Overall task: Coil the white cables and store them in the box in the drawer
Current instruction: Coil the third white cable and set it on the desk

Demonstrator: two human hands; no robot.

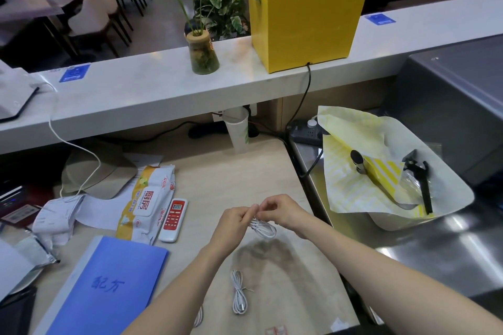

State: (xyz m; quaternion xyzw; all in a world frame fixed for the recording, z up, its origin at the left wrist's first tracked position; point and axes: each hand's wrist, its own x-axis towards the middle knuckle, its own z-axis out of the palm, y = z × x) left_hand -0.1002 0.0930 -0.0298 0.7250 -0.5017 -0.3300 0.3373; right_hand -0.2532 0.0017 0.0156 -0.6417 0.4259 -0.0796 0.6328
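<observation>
White cable (263, 227), already gathered into a small bundle of loops, hung between the two hands above the wooden table (217, 179). The left hand (236, 219) had its fingers curled and pinched the top of the bundle, and the right hand (281, 211) also pinched the same top part with bent fingers, so the two hands touched each other. Both forearms were bare and reached forward from the lower edge of the view, the left one from the middle and the right one from the right corner.

A second white cable (239, 292) lay folded on the table between the forearms, near the person. Part of one more white cable (198, 317) showed just beside the left forearm, mostly hidden by it. A blue folder (109, 285) with handwritten characters lay at the left, and behind it were a pack of wet wipes (148, 202) and a white and red remote control (173, 220). A clear plastic cup (238, 128) stood at the back of the table. On the raised white ledge (136, 92) stood a yellow box (304, 8) and a plant in a green vase (202, 53). A steel surface at the right carried a yellow striped paper bag (353, 182). Dining chairs (92, 19) stood in the room behind.
</observation>
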